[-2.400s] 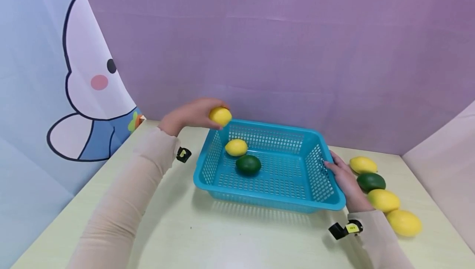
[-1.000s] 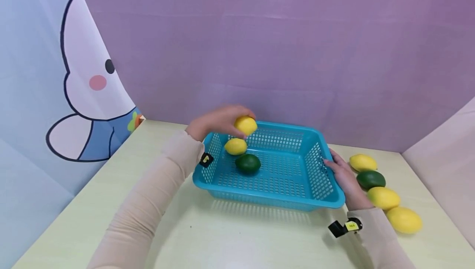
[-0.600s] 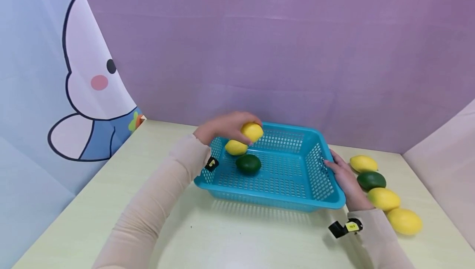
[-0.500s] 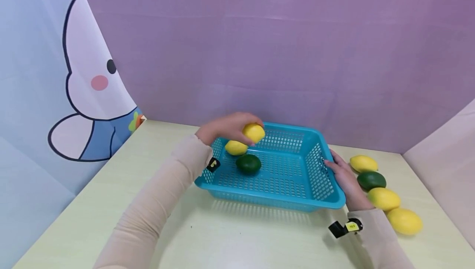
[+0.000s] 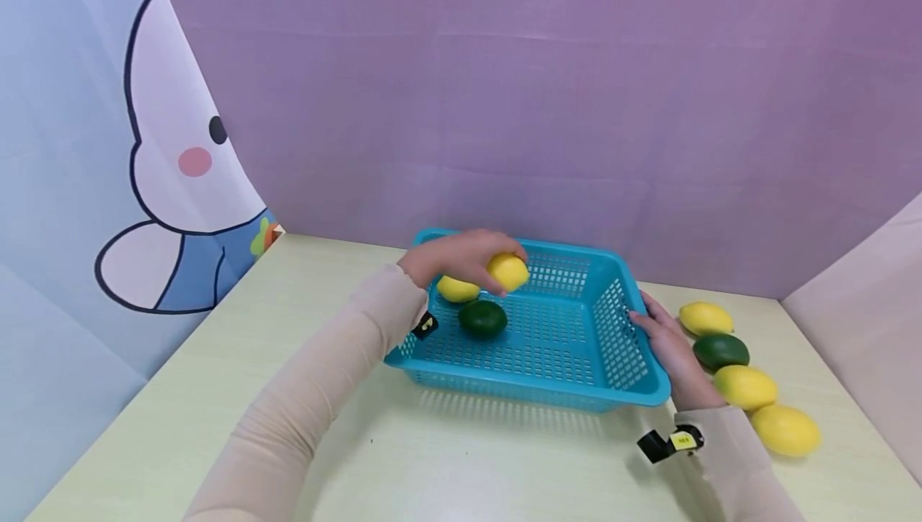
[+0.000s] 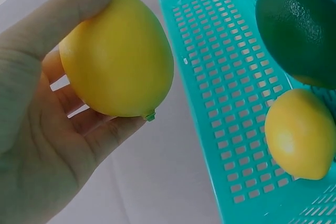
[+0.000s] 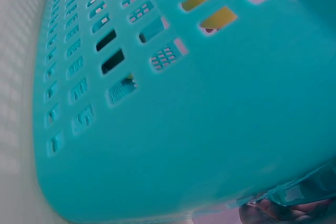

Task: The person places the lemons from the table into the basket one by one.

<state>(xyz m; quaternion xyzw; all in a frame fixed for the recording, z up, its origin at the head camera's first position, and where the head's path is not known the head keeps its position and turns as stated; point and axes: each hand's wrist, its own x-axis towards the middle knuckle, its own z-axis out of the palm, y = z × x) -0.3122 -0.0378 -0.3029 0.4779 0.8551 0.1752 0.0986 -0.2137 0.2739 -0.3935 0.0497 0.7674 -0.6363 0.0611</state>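
Note:
My left hand (image 5: 464, 256) holds a yellow lemon (image 5: 509, 272) between thumb and fingers over the back left part of a turquoise plastic basket (image 5: 519, 390). In the left wrist view the lemon's green stem nub (image 6: 150, 115) points away from the palm. A second lemon (image 5: 458, 290), partly covered by the left hand, lies in the basket beside a dark green oval fruit (image 5: 483, 319). At the basket's right side, my right hand (image 5: 673, 354) grips the rim, thumb inside. The basket's slotted wall (image 7: 210, 129) fills most of the right wrist view.
To the right of the right hand, a lemon (image 5: 706, 319), a dark green fruit (image 5: 721, 352) and two more lemons stand in a row on the pale table (image 5: 432, 474). A purple cloth backdrop (image 5: 533, 106) rises behind the basket.
My left hand has carried the lemon rightward and down, from beyond the basket's back left corner to over its inside. The right hand and the basket have stayed in place.

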